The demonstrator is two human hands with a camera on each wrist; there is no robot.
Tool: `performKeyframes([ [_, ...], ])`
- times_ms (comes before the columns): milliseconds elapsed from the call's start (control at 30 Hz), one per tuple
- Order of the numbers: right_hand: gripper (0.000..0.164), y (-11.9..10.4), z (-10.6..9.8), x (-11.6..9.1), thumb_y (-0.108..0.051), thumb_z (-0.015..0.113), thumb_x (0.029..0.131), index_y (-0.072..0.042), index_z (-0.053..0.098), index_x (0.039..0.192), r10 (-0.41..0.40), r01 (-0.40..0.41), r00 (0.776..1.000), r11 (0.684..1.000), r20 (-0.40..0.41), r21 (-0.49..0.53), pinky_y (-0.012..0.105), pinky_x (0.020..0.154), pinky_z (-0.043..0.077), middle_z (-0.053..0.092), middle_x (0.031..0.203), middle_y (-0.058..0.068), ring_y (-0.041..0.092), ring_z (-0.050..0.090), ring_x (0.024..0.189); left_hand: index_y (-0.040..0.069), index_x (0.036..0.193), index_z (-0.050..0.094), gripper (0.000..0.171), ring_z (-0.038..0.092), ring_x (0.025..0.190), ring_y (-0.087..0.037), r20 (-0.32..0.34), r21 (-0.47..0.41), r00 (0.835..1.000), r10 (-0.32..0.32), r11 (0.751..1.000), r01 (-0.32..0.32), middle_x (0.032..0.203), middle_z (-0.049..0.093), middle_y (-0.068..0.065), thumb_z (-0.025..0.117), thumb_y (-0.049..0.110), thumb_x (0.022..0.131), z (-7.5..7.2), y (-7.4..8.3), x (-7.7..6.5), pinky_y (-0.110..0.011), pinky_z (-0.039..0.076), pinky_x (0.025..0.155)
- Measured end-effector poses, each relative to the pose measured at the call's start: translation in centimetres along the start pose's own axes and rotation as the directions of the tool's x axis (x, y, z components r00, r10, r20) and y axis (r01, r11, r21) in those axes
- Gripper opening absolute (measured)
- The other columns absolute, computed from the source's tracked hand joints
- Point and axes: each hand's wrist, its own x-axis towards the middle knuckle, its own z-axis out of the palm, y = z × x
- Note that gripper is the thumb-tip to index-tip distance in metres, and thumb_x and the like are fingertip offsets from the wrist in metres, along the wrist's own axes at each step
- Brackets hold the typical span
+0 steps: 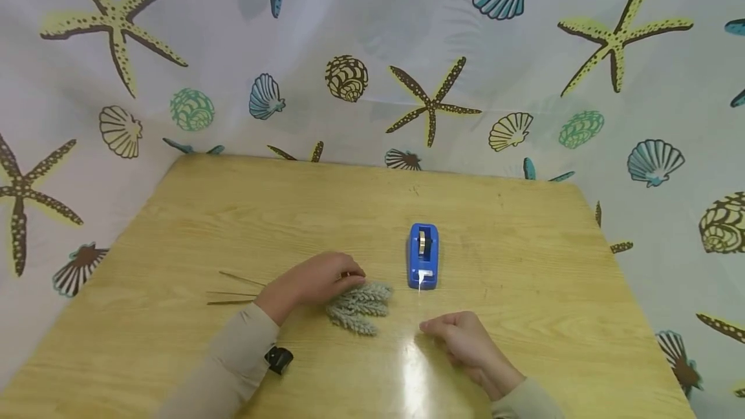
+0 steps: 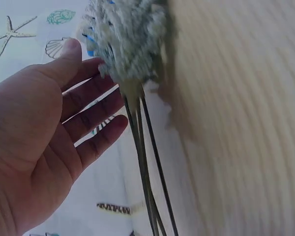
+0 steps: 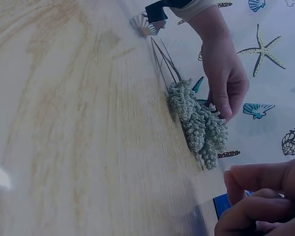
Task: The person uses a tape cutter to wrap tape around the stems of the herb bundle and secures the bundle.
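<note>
A bunch of stems with fluffy grey-green flower heads (image 1: 361, 308) lies on the table left of centre, its thin brown stems (image 2: 146, 162) pointing left. My left hand (image 1: 317, 280) reaches over the bunch. In the left wrist view its fingers are spread and loosely bent, with the fingertips beside the heads. To the right, a blue tape dispenser (image 1: 423, 277) holds a roll of tape. A faint clear strip of tape (image 1: 419, 302) runs from its front toward my right hand (image 1: 468, 344), whose thumb and forefinger pinch together at the strip's end.
The wooden table (image 1: 279, 212) carries the dispenser behind the hands. A white cloth (image 1: 349, 31) printed with starfish and shells hangs around its back and sides. A small black device (image 1: 279, 359) is worn at the left wrist.
</note>
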Motion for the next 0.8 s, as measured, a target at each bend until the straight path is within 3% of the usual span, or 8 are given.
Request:
performKeyframes([
  [167,0.026,0.1,0.3,-0.1,-0.021,0.072,0.088,0.004,0.074,0.093,0.016,-0.016,0.999,1.0,0.039,0.001,0.018,0.042,0.026,0.037,0.049,-0.011,0.004,0.028,0.042,0.009,0.119,0.071,0.033,0.066,0.1,-0.018,0.007,0.004,0.997,-0.075,0.997,0.075,0.112,0.068,-0.002,0.054,0.033,0.103,-0.7,-1.5,-3.4,-0.037,0.055,0.086],
  [433,0.028,-0.6,-1.0,0.3,-0.023,0.071,0.09,0.005,0.072,0.09,0.021,-0.022,0.998,1.0,0.057,0.008,0.02,0.044,0.024,0.034,0.052,-0.009,0.005,0.026,0.045,0.009,0.122,0.069,0.036,0.062,0.109,-0.023,-0.05,-0.139,0.969,-0.24,0.963,0.231,0.116,0.068,-0.003,0.063,0.035,0.098,-3.2,-4.8,-6.7,-0.044,0.053,0.09],
  [567,0.027,-0.7,-1.1,0.3,-0.021,0.07,0.091,0.006,0.072,0.093,0.036,-0.037,0.996,0.999,0.082,0.012,0.019,0.043,0.025,0.036,0.052,-0.009,0.004,0.026,0.045,0.01,0.118,0.072,0.033,0.064,0.103,-0.02,-0.04,-0.138,0.967,-0.253,0.96,0.245,0.111,0.069,0.0,0.066,0.033,0.096,-3.1,-5.6,-7.6,-0.042,0.054,0.088],
  [800,0.029,-0.4,-0.8,0.3,-0.021,0.07,0.092,0.007,0.071,0.1,0.054,-0.058,0.992,0.998,0.112,0.025,0.019,0.045,0.026,0.037,0.054,-0.009,0.005,0.027,0.046,0.011,0.113,0.074,0.028,0.066,0.1,-0.019,-0.036,-0.126,0.966,-0.255,0.96,0.249,0.107,0.069,0.001,0.068,0.032,0.095,-2.3,-5.7,-8.7,-0.042,0.055,0.088],
])
